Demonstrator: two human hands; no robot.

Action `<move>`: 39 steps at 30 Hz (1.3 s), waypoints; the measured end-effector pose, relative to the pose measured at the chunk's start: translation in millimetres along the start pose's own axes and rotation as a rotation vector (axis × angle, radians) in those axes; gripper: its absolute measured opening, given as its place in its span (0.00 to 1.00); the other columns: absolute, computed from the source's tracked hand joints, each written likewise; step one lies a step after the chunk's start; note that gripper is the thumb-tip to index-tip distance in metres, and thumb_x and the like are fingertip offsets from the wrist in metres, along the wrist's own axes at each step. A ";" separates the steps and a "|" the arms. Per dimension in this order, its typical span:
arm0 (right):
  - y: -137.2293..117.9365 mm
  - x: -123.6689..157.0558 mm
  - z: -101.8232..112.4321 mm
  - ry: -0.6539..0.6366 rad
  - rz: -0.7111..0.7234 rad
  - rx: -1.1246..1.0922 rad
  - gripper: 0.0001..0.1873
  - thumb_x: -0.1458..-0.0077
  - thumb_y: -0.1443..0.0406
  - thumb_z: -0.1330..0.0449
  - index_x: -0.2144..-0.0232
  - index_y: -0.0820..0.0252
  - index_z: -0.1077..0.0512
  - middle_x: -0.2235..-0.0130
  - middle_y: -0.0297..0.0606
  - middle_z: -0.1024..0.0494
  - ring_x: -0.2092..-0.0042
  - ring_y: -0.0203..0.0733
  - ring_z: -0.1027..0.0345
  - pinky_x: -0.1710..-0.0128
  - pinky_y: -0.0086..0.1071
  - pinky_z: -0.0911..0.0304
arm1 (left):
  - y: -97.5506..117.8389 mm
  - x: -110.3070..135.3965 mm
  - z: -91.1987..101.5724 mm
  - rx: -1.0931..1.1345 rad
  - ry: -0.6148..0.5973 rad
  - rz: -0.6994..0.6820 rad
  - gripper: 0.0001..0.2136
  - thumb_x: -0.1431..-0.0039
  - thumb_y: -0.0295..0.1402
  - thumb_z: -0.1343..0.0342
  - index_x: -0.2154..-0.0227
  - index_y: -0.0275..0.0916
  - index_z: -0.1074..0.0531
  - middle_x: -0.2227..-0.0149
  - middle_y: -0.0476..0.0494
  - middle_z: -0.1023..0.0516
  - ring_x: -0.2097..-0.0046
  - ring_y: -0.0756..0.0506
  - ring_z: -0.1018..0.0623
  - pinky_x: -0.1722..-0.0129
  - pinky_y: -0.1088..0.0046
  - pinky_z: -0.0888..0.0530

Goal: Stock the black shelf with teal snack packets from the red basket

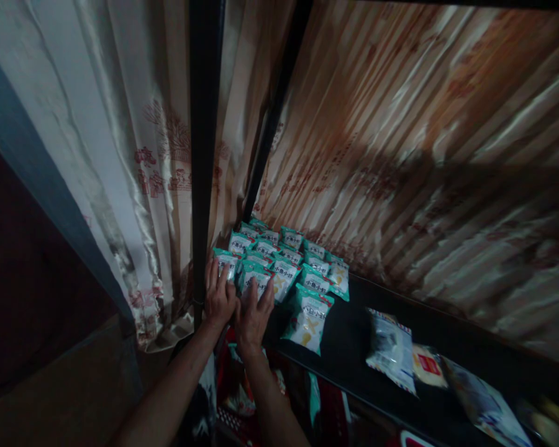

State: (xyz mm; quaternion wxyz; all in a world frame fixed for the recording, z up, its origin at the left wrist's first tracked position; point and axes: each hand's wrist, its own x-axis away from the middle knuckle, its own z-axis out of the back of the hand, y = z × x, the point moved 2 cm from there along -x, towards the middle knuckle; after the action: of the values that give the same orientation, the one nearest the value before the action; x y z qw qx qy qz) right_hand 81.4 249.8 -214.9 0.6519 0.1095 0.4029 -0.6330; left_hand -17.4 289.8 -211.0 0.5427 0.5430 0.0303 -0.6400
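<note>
Rows of small teal-and-white snack bags (290, 255) stand upright at the left end of a black shelf (345, 347). My left hand (220, 299) rests with fingers spread against the front bag of the leftmost row (227, 257). Beside it, my right hand (255, 310) has its fingers apart on the front bag of the neighbouring row (254, 273). Both palms face the bags, and neither hand is wrapped round one. To the right of my right hand, a single front bag (309, 318) leans back near the shelf's edge.
Further right on the shelf lie a silvery-blue packet (391, 351), a small packet with a red label (428, 366) and a larger flat packet (484, 400). Black posts (205, 155) and pleated curtains (400, 136) bound the shelf. Below it sits a red basket (235, 422) holding packages.
</note>
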 end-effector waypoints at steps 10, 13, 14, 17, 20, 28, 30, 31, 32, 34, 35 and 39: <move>-0.7 2.8 3.8 0.033 0.071 -0.016 0.36 0.38 0.62 0.51 0.34 0.48 0.65 0.32 0.50 0.71 0.33 0.60 0.67 0.46 0.59 0.46 | 24.3 12.7 18.5 0.025 -0.072 -0.107 0.17 0.37 0.29 0.58 0.48 0.34 0.33 0.40 0.34 0.37 0.35 0.40 0.43 0.40 0.54 0.38; 0.8 5.5 2.7 0.025 0.076 -0.061 0.34 0.38 0.62 0.51 0.35 0.48 0.63 0.33 0.51 0.69 0.33 0.59 0.66 0.45 0.58 0.46 | 20.7 18.8 17.4 0.023 -0.086 -0.071 0.17 0.37 0.28 0.59 0.49 0.34 0.32 0.41 0.35 0.35 0.36 0.41 0.42 0.40 0.55 0.37; 1.4 6.3 1.9 0.028 0.060 -0.083 0.33 0.38 0.62 0.52 0.35 0.49 0.61 0.33 0.51 0.68 0.34 0.59 0.64 0.45 0.58 0.46 | 19.2 20.0 17.1 0.025 -0.092 -0.060 0.17 0.37 0.28 0.59 0.49 0.34 0.32 0.41 0.35 0.34 0.36 0.41 0.42 0.41 0.55 0.37; 3.2 8.2 -0.2 0.033 -0.008 -0.141 0.29 0.38 0.60 0.52 0.36 0.51 0.53 0.33 0.51 0.64 0.35 0.58 0.60 0.47 0.56 0.44 | 15.4 21.7 16.5 0.029 -0.105 -0.035 0.17 0.37 0.29 0.59 0.50 0.35 0.31 0.42 0.36 0.33 0.37 0.42 0.39 0.42 0.56 0.35; 4.8 8.3 -1.1 0.013 -0.043 -0.174 0.26 0.38 0.58 0.52 0.38 0.53 0.47 0.34 0.51 0.60 0.36 0.57 0.56 0.47 0.54 0.43 | 14.2 22.3 15.9 0.021 -0.101 -0.037 0.16 0.38 0.28 0.59 0.52 0.35 0.30 0.44 0.37 0.30 0.38 0.42 0.37 0.42 0.55 0.35; 3.4 5.7 2.5 -0.017 -0.058 -0.240 0.26 0.37 0.57 0.54 0.38 0.55 0.46 0.33 0.50 0.59 0.35 0.55 0.58 0.45 0.54 0.44 | 12.1 20.3 9.4 0.004 -0.026 0.059 0.18 0.37 0.30 0.59 0.49 0.33 0.32 0.40 0.34 0.36 0.35 0.40 0.45 0.40 0.53 0.39; 3.6 6.2 3.2 -0.026 -0.058 -0.245 0.26 0.37 0.57 0.54 0.38 0.55 0.46 0.33 0.49 0.59 0.34 0.55 0.59 0.44 0.55 0.45 | 9.2 18.8 6.1 0.002 0.004 0.104 0.18 0.36 0.29 0.60 0.47 0.33 0.34 0.38 0.34 0.40 0.33 0.40 0.48 0.39 0.53 0.41; 4.2 6.8 3.2 -0.032 -0.057 -0.245 0.26 0.37 0.57 0.54 0.38 0.55 0.45 0.33 0.49 0.59 0.34 0.55 0.59 0.44 0.55 0.45 | 7.7 18.3 4.2 0.002 0.004 0.120 0.18 0.36 0.29 0.60 0.46 0.33 0.35 0.37 0.34 0.41 0.33 0.41 0.49 0.38 0.54 0.41; 5.0 7.4 3.1 -0.036 -0.056 -0.245 0.26 0.37 0.57 0.53 0.39 0.55 0.45 0.33 0.49 0.59 0.35 0.55 0.58 0.44 0.55 0.45 | 6.3 17.9 2.3 0.002 0.000 0.131 0.19 0.36 0.30 0.59 0.45 0.34 0.36 0.37 0.34 0.42 0.33 0.41 0.49 0.38 0.54 0.41; 7.1 8.7 2.4 -0.036 -0.059 -0.241 0.26 0.37 0.57 0.53 0.39 0.55 0.44 0.33 0.50 0.59 0.35 0.54 0.57 0.44 0.55 0.45 | 3.8 17.7 -1.0 -0.004 -0.007 0.158 0.19 0.37 0.32 0.56 0.44 0.34 0.37 0.37 0.34 0.42 0.34 0.40 0.48 0.38 0.54 0.41; 8.1 9.2 2.1 -0.033 -0.059 -0.240 0.26 0.38 0.57 0.52 0.39 0.56 0.44 0.33 0.50 0.58 0.35 0.54 0.57 0.44 0.54 0.45 | 2.9 17.8 -2.3 -0.006 -0.009 0.172 0.20 0.37 0.33 0.55 0.44 0.35 0.38 0.37 0.34 0.42 0.34 0.40 0.47 0.38 0.55 0.41; 10.0 9.7 2.1 -0.029 -0.058 -0.255 0.25 0.38 0.57 0.51 0.40 0.56 0.43 0.33 0.50 0.59 0.35 0.54 0.57 0.44 0.54 0.45 | -0.2 18.1 -4.7 0.008 -0.003 0.239 0.22 0.37 0.34 0.53 0.41 0.37 0.42 0.35 0.34 0.45 0.34 0.41 0.47 0.38 0.57 0.41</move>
State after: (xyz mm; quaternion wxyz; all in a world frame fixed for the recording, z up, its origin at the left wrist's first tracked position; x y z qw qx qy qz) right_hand 90.1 243.0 -223.6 0.6477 0.0046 0.4737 -0.5967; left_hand -11.2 280.9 -226.2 0.6129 0.5440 -0.0380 -0.5718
